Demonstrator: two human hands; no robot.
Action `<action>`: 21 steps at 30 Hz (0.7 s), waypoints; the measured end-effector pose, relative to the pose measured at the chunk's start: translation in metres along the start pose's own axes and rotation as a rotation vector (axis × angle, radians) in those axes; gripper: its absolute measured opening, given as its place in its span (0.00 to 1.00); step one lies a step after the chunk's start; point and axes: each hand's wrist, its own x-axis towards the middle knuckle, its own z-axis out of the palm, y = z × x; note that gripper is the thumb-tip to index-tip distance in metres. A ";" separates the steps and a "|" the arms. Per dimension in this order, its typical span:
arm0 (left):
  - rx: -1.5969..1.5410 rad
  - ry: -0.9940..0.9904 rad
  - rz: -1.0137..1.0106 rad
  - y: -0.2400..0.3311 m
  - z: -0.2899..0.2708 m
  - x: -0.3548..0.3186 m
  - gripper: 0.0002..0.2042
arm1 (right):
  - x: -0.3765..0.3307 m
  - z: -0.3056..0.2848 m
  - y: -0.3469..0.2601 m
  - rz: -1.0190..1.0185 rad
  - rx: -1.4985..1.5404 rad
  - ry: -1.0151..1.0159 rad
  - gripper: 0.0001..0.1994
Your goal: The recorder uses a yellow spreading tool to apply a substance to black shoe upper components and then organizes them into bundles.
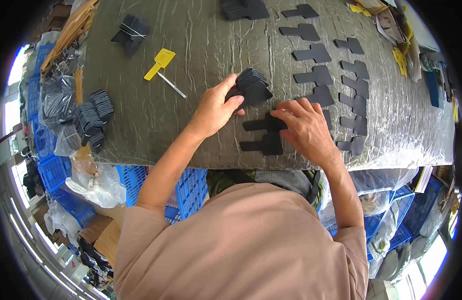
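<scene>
- Clasps in left grip [216, 107], between thumb and fingers, a fanned stack [254, 92] of thin, matte black pieces.
- Touches with right grip [307, 127] a loose black piece [262, 124] on the surface [206, 45]; cannot tell if pinched.
- Shows a broad, angular head and narrow tab on each.
- Has matching black pieces [354, 103] in columns rightward.
- Has a yellow paddle-shaped piece [162, 59] and slim pen [172, 85] leftward.

Blk pcs [316, 52] matt, smooth; tbl cover [206, 45] glossy, crinkled, plastic-looking.
</scene>
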 end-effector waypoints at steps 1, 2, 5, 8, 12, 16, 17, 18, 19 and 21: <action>-0.007 0.028 0.041 -0.002 0.003 0.001 0.23 | 0.001 0.000 0.000 -0.001 -0.001 -0.003 0.26; 0.010 0.032 0.041 -0.003 0.004 0.003 0.23 | 0.001 0.000 0.001 0.015 -0.003 0.004 0.26; 0.363 0.053 0.254 -0.004 0.005 0.010 0.23 | 0.002 0.002 0.001 0.020 0.004 0.023 0.24; 0.405 0.002 0.254 0.005 0.013 0.023 0.21 | 0.002 -0.003 0.002 0.018 0.029 0.075 0.22; 0.413 0.007 0.309 0.012 0.012 0.037 0.18 | 0.009 -0.014 0.008 0.067 0.042 0.157 0.17; 0.348 0.093 0.238 0.017 -0.007 0.046 0.17 | 0.023 -0.016 0.018 0.081 -0.008 0.201 0.15; 0.356 0.092 0.210 0.018 -0.010 0.049 0.17 | 0.027 -0.015 0.021 0.082 -0.018 0.211 0.15; 0.358 0.097 0.215 0.016 -0.011 0.052 0.17 | 0.033 -0.015 0.021 0.076 -0.026 0.221 0.15; 0.489 0.162 0.340 0.011 -0.011 0.056 0.17 | 0.036 -0.016 0.021 0.071 -0.029 0.224 0.15; 0.619 0.229 0.469 0.009 -0.008 0.065 0.18 | 0.040 -0.018 0.019 0.084 -0.005 0.197 0.14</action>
